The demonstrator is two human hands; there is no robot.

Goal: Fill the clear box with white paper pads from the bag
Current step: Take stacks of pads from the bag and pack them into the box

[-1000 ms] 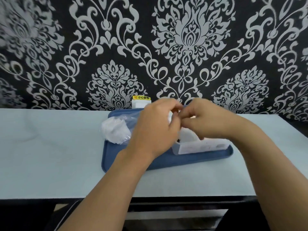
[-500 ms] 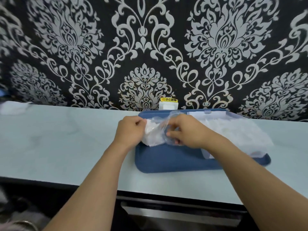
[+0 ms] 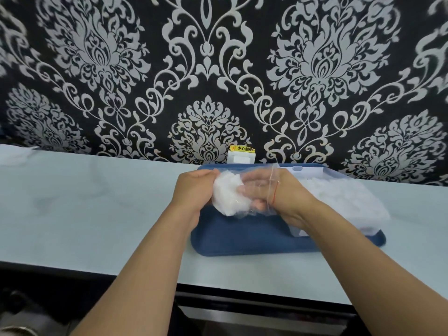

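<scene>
A clear plastic bag [image 3: 260, 187] with white paper pads [image 3: 229, 198] bunched at its closed end lies over the left half of a blue tray [image 3: 242, 241]. My left hand [image 3: 191, 192] grips the bag's closed end from outside. Inside the bag, up to the wrist, my right hand [image 3: 257, 192] has its fingers curled on the pads. The clear box [image 3: 339, 200] stands on the tray's right half, heaped with white pads, its lid [image 3: 300, 169] tipped back behind it.
The tray rests on a pale blue table [image 3: 97, 209] against a black-and-silver patterned wall. A white socket with a yellow label [image 3: 241, 155] sits on the wall behind the tray. Something white [image 3: 14, 156] lies at the table's far left. The table's front edge [image 3: 242, 287] runs near me.
The camera view shifted left and closer. Both hands left the box and went to the bag. My right hand has slid deeper into the bag, onto the pads.
</scene>
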